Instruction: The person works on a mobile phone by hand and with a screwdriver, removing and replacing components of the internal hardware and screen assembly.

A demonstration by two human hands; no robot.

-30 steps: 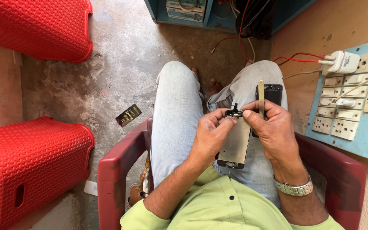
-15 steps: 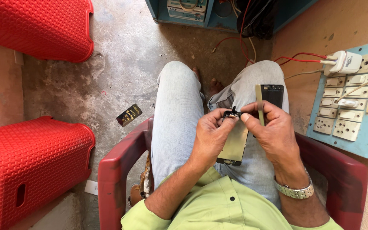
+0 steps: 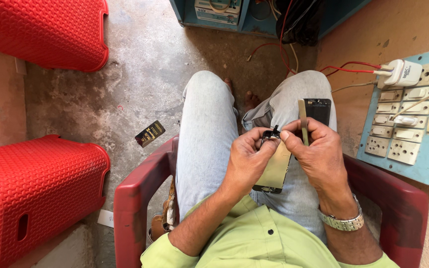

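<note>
A small black connector strip [image 3: 272,133] at the top edge of a flat phone panel [image 3: 276,168] is pinched between the fingertips of the left hand [image 3: 247,159] and the thumb of the right hand [image 3: 319,154]; the left grip is pressed together on the panel and that strip, the right grip is closed on a thin pale tool [image 3: 303,121] that is held upright against a dark phone body [image 3: 319,109]. Compared with a second ago, the panel is held a little lower and more tilted over the lap, and the two thumbs are brought closer together on the strip, while the tool and the dark body are kept where they were; the work at the connector is judged to be in progress, with the panel not yet freed from the strip. The panel is held above the right thigh, over pale jeans, between the arms of a dark red plastic chair [image 3: 140,198]. Farther out, a small black and gold card [image 3: 150,133] lies on the concrete floor, red woven stools [image 3: 35,188] stand at the left, and a blue board of sockets [image 3: 403,134] with a white plug [image 3: 404,73] is seen at the right
</note>
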